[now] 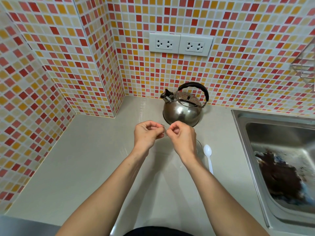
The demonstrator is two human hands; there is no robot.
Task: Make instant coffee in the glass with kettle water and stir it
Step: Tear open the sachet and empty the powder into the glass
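A steel kettle point(182, 111) with a black handle stands on the grey counter against the tiled wall. Just in front of it my left hand point(147, 133) and my right hand point(183, 138) meet, each pinching one side of a small clear packet point(164, 130) between thumb and fingers. The packet is see-through, so I cannot make out its contents. A clear glass point(199, 147) stands on the counter under my right wrist, mostly hidden, with only its right rim showing. A white plastic spoon point(208, 156) lies just right of the glass, bowl pointing away from me.
A steel sink point(242, 133) with dark brown residue in its basin takes up the right side. Two double wall sockets point(181, 44) sit above the kettle. A wire rack point(305, 68) hangs at the far right. The grey counter point(88, 159) extends left to the tiled corner.
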